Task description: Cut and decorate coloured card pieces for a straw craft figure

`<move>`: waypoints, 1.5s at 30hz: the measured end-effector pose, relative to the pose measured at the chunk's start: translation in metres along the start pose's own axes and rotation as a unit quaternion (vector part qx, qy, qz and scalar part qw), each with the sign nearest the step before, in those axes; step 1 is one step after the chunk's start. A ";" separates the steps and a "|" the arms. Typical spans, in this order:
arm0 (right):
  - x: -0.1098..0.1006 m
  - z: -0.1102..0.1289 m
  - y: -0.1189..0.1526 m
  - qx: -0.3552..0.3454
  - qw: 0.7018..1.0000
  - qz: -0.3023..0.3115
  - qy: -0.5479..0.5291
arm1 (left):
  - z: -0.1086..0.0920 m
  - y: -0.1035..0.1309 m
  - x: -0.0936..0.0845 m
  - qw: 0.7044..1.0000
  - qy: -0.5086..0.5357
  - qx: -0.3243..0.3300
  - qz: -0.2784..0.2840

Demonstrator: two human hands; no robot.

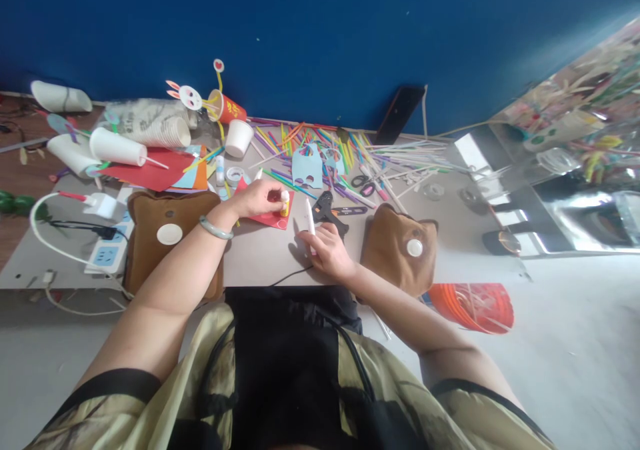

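Note:
My left hand (261,198), with a bangle at the wrist, pinches a small yellow cylinder with a white top (285,205). It stands over a piece of red paper (273,221) that bears a faint pale round outline. To the right, my right hand (330,249) is closed around a white pen (309,215), held upright with its tip pointing away from me. Just beyond that hand lie a black glue gun (326,205) and a dark utility knife (350,211).
Colored pipe cleaners, cut light-blue paper (307,167) and scissors (367,187) cover the back. Paper cups (239,138) and a rabbit-face decoration (191,97) stand left. Brown pouches (400,247) flank the hands, near a power strip (107,253). An orange bin (473,307) sits below right.

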State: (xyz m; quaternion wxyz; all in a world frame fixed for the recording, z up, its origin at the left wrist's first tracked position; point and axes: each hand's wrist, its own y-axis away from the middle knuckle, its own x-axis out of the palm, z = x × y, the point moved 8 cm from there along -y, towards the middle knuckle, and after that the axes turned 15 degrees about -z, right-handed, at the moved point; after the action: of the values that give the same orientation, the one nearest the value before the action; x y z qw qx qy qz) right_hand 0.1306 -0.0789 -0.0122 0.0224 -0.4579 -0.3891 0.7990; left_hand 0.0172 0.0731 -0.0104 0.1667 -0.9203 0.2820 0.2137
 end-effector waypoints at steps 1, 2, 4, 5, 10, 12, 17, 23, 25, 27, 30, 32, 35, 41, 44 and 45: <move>0.000 0.000 0.000 -0.001 1.000 0.000 0.002 | 0.000 0.000 0.000 1.000 -0.001 0.000 0.000; -0.001 0.000 0.000 0.000 1.000 -0.001 0.003 | 0.000 0.000 0.000 1.000 -0.001 0.000 -0.001; -0.001 0.001 -0.001 0.001 1.000 -0.003 0.003 | 0.000 0.000 0.000 1.000 0.000 -0.002 -0.004; -0.002 0.001 -0.001 0.001 1.000 -0.005 0.002 | 0.000 0.000 0.000 1.000 0.000 -0.004 -0.004; -0.003 0.001 0.000 -0.005 1.000 -0.011 0.001 | 0.000 0.001 0.002 1.000 -0.001 -0.003 0.002; -0.005 0.002 -0.001 -0.007 1.000 -0.013 -0.001 | -0.002 0.001 0.001 1.000 -0.002 -0.002 0.002; -0.017 0.001 -0.009 0.006 0.999 -0.040 -0.024 | -0.007 0.002 0.003 1.000 0.024 -0.003 0.019; -0.035 -0.007 -0.020 0.023 0.995 -0.090 -0.031 | -0.001 0.003 0.007 0.999 0.028 -0.012 0.020; -0.039 -0.006 -0.021 0.015 0.995 -0.096 -0.023 | 0.001 0.003 0.007 1.000 0.026 -0.008 0.015; -0.041 -0.002 -0.021 0.002 0.995 -0.098 -0.016 | 0.002 0.003 0.008 0.999 0.030 -0.007 0.018; -0.040 0.004 -0.020 -0.003 0.995 -0.100 -0.021 | 0.003 0.003 0.009 0.999 0.037 -0.005 0.024; -0.036 0.007 -0.020 -0.004 0.995 -0.093 -0.032 | 0.002 0.003 0.008 0.999 0.033 -0.001 0.021; -0.026 0.013 -0.022 -0.024 0.996 -0.071 -0.040 | 0.003 0.003 0.010 0.999 0.034 -0.002 0.022; -0.008 0.020 -0.025 -0.081 0.996 -0.035 -0.020 | 0.004 0.004 0.013 0.998 0.053 -0.013 0.026; -0.002 0.019 -0.025 -0.093 0.995 -0.024 0.006 | 0.004 0.004 0.013 0.998 0.050 -0.011 0.022; -0.001 0.018 -0.025 -0.094 0.995 -0.021 0.010 | 0.004 0.004 0.013 0.998 0.052 -0.012 0.023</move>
State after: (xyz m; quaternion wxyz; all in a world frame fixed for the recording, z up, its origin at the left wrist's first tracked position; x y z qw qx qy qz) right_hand 0.1095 -0.0731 0.0094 0.0004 -0.4579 -0.4717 0.7535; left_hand 0.0232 0.0663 -0.0210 0.1363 -0.9252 0.3091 0.1730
